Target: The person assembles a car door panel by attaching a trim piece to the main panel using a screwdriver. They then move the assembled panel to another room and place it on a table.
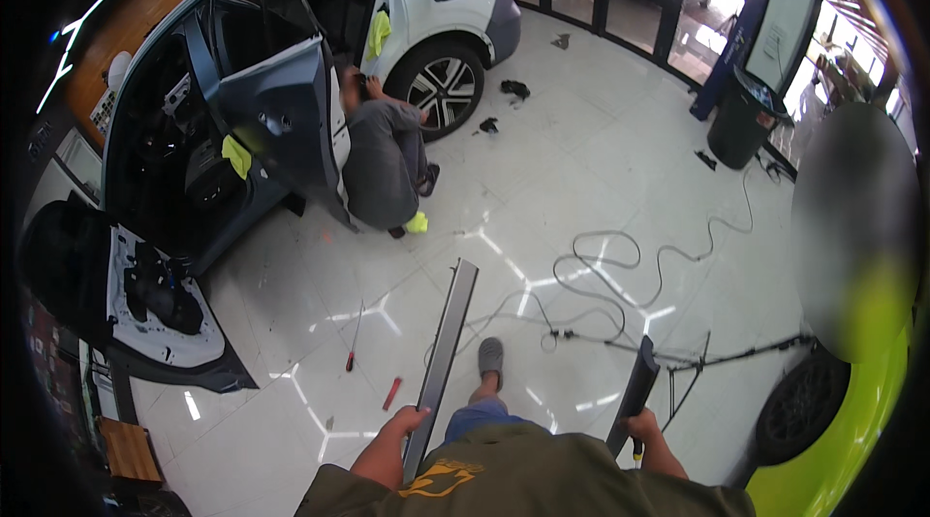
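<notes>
Left hand (pixel 407 417) gripped the long grey trim (pixel 446 347), right hand (pixel 641 423) clenched the black trim (pixel 635 391), both angled over the floor (pixel 581 158); best carried level, clear of the hose (pixel 620 270).

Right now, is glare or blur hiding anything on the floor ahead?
Head view: ceiling lights glare in streaks on the glossy floor around the hose; a blurred patch covers the right edge; fisheye bends the rim; the grey strip in the left hand stays sharp.

olive shirt (pixel 523 473) with yellow print, blue shorts (pixel 477 415), grey shoe (pixel 490 358)
</notes>
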Demonstrator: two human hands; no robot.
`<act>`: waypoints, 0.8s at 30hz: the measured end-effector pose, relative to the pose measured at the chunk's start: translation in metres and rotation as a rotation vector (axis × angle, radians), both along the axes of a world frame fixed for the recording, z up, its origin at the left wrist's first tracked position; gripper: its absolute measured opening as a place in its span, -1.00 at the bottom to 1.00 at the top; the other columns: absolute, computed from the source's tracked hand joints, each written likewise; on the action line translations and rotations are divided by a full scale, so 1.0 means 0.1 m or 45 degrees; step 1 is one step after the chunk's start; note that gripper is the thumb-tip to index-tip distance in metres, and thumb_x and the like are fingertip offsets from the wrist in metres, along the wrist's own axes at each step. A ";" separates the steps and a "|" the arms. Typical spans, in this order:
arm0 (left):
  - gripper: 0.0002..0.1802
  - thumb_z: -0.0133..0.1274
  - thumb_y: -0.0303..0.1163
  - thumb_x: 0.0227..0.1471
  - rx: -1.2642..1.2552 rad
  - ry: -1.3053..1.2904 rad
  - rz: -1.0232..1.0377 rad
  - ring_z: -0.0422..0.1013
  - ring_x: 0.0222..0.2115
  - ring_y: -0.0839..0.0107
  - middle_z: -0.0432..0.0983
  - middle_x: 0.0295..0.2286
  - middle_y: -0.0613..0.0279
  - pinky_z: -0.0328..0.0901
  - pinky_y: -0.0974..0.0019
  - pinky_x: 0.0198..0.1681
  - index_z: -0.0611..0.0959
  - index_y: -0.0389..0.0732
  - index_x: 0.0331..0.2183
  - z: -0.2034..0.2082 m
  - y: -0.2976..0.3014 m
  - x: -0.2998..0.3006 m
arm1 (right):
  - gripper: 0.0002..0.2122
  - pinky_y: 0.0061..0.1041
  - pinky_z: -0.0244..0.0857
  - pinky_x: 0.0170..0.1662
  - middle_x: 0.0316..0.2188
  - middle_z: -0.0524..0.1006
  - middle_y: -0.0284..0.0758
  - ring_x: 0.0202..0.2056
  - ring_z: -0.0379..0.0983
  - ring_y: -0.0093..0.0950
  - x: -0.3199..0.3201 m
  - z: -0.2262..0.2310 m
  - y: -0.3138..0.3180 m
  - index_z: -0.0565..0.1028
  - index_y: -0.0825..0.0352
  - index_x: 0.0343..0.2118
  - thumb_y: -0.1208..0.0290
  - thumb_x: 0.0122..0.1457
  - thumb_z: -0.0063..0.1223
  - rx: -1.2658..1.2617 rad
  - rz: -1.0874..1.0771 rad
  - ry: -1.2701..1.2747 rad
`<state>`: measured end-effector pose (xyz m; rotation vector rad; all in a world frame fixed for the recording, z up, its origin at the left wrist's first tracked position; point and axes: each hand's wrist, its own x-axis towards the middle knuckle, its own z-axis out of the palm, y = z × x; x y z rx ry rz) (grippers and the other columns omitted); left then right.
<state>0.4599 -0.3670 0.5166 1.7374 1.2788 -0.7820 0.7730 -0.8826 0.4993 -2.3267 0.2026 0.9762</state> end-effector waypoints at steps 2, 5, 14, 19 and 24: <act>-0.18 -0.10 0.22 -0.02 0.017 0.009 -0.137 0.41 -0.14 -0.03 0.46 -0.21 -0.25 0.29 0.09 -0.12 0.52 -0.47 -0.16 -0.04 0.37 0.62 | -0.69 -0.42 0.40 -0.44 -0.46 0.57 -0.21 -0.50 0.53 -0.40 0.50 -0.27 0.11 0.53 0.38 -0.36 0.38 -0.23 0.24 0.058 0.013 -0.099; -0.10 -0.10 0.30 -0.07 -0.033 0.027 -0.262 0.38 -0.11 -0.04 0.45 -0.20 -0.28 0.27 0.11 -0.08 0.52 -0.47 -0.15 0.00 0.77 1.43 | -0.71 -0.43 0.39 -0.40 -0.51 0.56 -0.24 -0.48 0.52 -0.43 1.10 -0.05 0.53 0.52 0.38 -0.39 0.38 -0.24 0.24 0.146 -0.088 -0.008; -0.23 -0.18 0.26 -0.02 0.153 -0.184 -0.543 0.40 -0.19 -0.07 0.50 -0.27 -0.19 0.28 0.05 -0.11 0.62 -0.37 -0.33 -0.19 1.98 3.87 | -0.69 -0.36 0.39 -0.30 -0.48 0.56 -0.17 -0.39 0.53 -0.34 3.70 0.15 2.50 0.52 0.39 -0.36 0.37 -0.24 0.18 0.272 0.226 -0.123; -0.33 -0.10 0.14 0.01 0.232 -0.271 -0.139 0.41 -0.19 -0.05 0.50 -0.29 -0.20 0.29 0.05 -0.11 0.61 -0.38 -0.33 0.22 2.31 4.90 | -0.70 -0.36 0.39 -0.30 -0.48 0.56 -0.18 -0.39 0.53 -0.34 5.43 0.21 3.90 0.52 0.40 -0.37 0.38 -0.23 0.18 0.239 0.573 -0.189; -0.33 -0.08 0.17 0.00 0.377 -0.239 -0.051 0.41 -0.17 -0.02 0.49 -0.26 -0.15 0.29 0.05 -0.11 0.61 -0.35 -0.29 0.34 2.25 5.19 | -0.70 -0.36 0.39 -0.31 -0.48 0.56 -0.18 -0.39 0.53 -0.35 6.68 0.30 4.61 0.52 0.41 -0.37 0.38 -0.22 0.17 0.259 0.768 -0.249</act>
